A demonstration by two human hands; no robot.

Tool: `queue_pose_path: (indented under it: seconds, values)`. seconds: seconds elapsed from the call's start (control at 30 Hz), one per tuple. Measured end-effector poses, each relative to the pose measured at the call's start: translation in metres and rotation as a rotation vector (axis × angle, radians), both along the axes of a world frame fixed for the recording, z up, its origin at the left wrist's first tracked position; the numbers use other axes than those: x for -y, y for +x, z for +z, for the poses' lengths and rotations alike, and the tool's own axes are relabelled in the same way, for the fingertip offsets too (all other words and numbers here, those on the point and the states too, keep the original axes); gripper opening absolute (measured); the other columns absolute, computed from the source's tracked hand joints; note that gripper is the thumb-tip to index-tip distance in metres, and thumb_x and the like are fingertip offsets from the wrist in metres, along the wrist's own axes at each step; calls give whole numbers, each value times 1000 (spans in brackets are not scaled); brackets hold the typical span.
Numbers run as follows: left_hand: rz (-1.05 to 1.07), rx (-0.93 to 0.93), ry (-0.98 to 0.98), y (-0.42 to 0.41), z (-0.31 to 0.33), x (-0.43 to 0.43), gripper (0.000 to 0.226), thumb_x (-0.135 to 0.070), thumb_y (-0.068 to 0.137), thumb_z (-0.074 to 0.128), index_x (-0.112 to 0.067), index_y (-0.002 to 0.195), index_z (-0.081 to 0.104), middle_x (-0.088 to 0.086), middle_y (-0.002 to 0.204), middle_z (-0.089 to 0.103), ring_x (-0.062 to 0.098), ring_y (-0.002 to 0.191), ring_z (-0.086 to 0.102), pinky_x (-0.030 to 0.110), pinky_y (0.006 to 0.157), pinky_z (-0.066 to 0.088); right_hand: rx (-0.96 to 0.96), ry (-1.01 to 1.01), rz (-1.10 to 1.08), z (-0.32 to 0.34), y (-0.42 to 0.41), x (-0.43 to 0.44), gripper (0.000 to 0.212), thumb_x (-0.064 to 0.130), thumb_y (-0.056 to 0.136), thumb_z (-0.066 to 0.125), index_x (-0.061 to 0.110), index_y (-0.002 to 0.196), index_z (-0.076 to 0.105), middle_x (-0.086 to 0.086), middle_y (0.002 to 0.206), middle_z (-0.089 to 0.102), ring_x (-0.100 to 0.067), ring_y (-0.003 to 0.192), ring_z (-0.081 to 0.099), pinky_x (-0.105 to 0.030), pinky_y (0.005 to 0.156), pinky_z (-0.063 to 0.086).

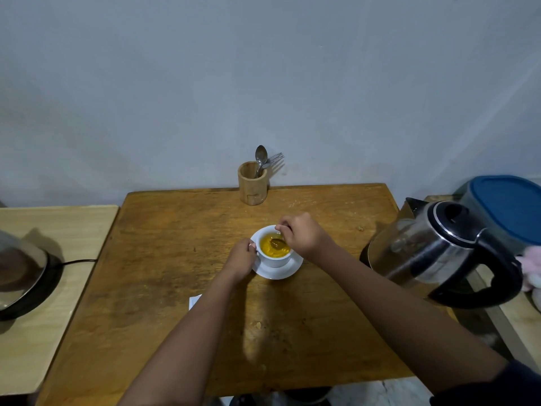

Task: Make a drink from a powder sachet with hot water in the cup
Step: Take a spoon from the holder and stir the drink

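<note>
Cup (273,259) on saucer (288,269), mid surface (164,259). Left hand (240,259) grips cup's side; right hand (303,234) pinches spoon (277,244) in yellow drink (269,249). Kettle (439,253) at right.

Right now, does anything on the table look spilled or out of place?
No spill shows. The cup sits upright on its saucer, left hand steadying it, right hand stirring with a spoon. The only stray is white paper half hidden under the left forearm.
</note>
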State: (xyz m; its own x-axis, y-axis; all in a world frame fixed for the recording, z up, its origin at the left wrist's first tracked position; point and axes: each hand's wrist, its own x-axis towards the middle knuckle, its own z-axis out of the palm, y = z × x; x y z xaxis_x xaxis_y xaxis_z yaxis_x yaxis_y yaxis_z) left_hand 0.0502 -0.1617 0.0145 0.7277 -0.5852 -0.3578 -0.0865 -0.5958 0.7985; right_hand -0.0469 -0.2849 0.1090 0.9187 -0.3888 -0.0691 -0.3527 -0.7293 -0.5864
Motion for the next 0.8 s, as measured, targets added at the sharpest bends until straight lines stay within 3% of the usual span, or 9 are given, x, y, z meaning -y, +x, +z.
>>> queue_pose_path:
  seconds: [0.07,0.3,0.57,0.7,0.8]
  values:
    - [-5,8,8,0,0,0,23,-19,97,33,-9,97,54,11,94,54,20,81,46,26,58,33,4,-11,17,2,-2,0,25,18,94,49,0,93,66,-20,84,69,-25,69,58,-32,59,42]
    - [-14,26,8,-1,2,1,21,-17,97,34,-9,94,53,11,92,53,21,81,44,25,57,31,-41,-20,89,5,-4,-2,24,18,94,48,2,96,66,-19,83,70,-29,70,62,-36,62,49]
    - [-22,21,10,0,5,-1,19,-18,97,33,-12,92,50,11,92,54,19,80,45,25,57,32,-57,-65,53,5,2,-1,27,20,96,46,0,99,64,-21,88,67,-22,68,52,-30,59,36]
    - [-24,24,24,0,6,-1,19,-18,97,33,-12,90,49,11,89,52,13,68,41,26,56,31,-65,-50,124,2,4,1,26,19,95,47,1,97,66,-19,91,70,-29,77,62,-40,67,51]
    - [-24,20,22,0,7,-1,19,-18,97,33,-11,90,49,10,88,52,11,65,40,26,55,30,-111,-74,192,4,6,-1,25,19,96,46,5,102,66,-17,96,70,-29,86,64,-43,77,53]
